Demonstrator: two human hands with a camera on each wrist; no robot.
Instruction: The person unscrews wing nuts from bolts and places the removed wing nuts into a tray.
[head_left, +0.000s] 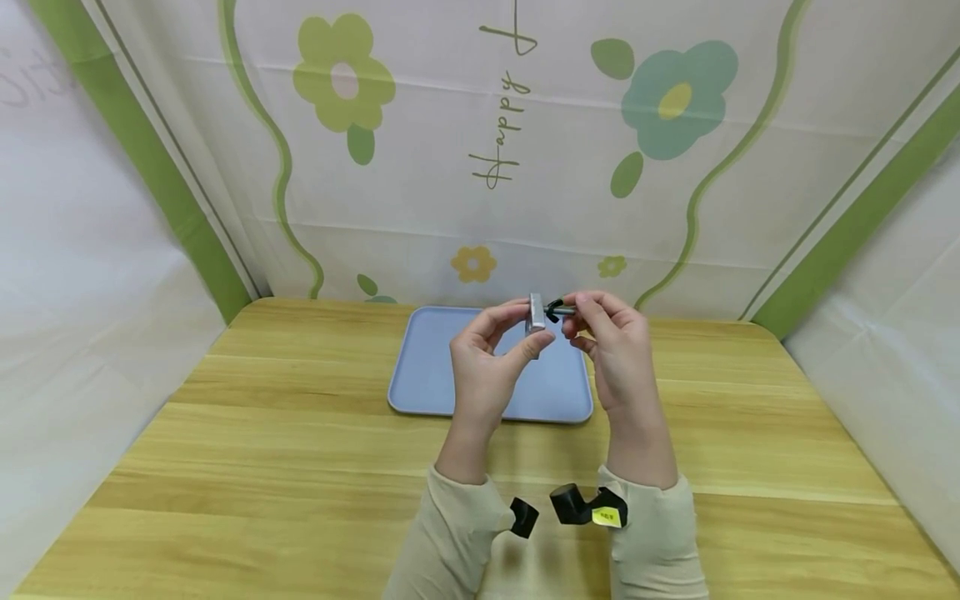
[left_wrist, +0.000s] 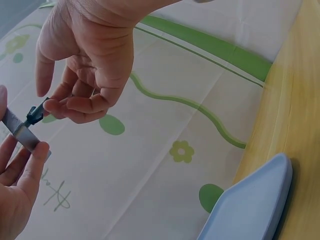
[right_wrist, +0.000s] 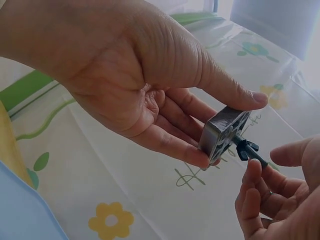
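Observation:
A small square metal block with openings in its face (right_wrist: pixel 212 132) is gripped at its edges between thumb and fingers of my left hand (head_left: pixel 483 362). From it sticks out a threaded bolt (right_wrist: pixel 257 159), pointing toward my right hand (head_left: pixel 617 350). On the bolt sits a black wing nut (right_wrist: pixel 246 149), close to the block. My right hand's fingertips touch the bolt's free end, fingers loosely bent; the thumb stands a little apart from it in both wrist views. Both hands are raised over a light blue tray (head_left: pixel 423 367).
The tray lies on a wood-grain table (head_left: pixel 300 467), near its back edge. Behind it hangs a white curtain (head_left: pixel 435 192) printed with flowers. Each beige sleeve carries a black wrist mount, such as the right one (head_left: pixel 573 506).

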